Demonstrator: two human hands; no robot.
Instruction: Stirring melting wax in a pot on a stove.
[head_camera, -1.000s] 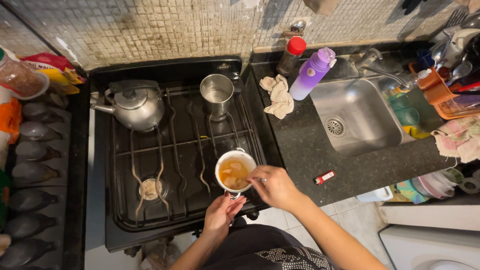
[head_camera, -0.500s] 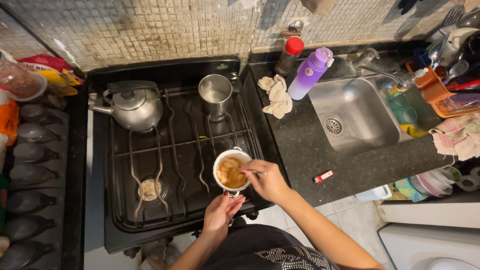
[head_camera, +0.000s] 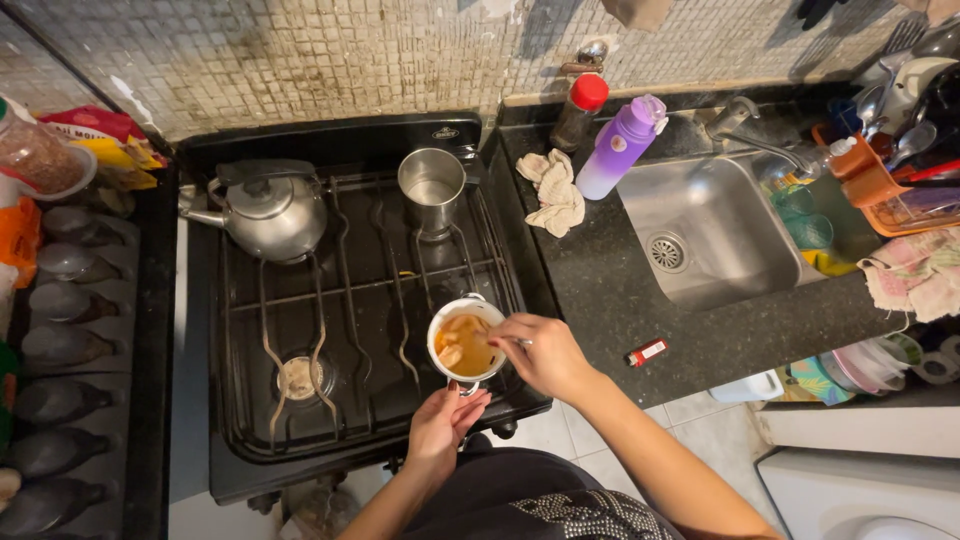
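1. Two hands are seen at a small white pot (head_camera: 466, 342) that stands on the front right burner of a black gas stove (head_camera: 300, 420).
2. The pot's handle, at its near edge, is clasped by the left hand (head_camera: 443, 422), fingers closed round it.
3. A thin metal utensil (head_camera: 519, 342) is pinched by the right hand (head_camera: 545, 355) at the pot's right rim; its tip is dipped in the pot, so its kind cannot be told.
4. An orange-brown liquid with pale pieces floating in it is held in the pot.
5. A steel kettle (head_camera: 268, 212) is set on the back left burner, and a steel cup (head_camera: 432, 188) on the back right burner.
6. On the dark bench (head_camera: 600, 290) to the right of the stove, a crumpled cloth (head_camera: 551, 192), a dark bottle with a red cap (head_camera: 580, 110) and a purple bottle (head_camera: 621, 146) are found near the wall.
7. A small red lighter (head_camera: 647, 352) lies on the bench just right of the right hand.
8. A steel sink (head_camera: 715, 228) is set into the bench, further right.
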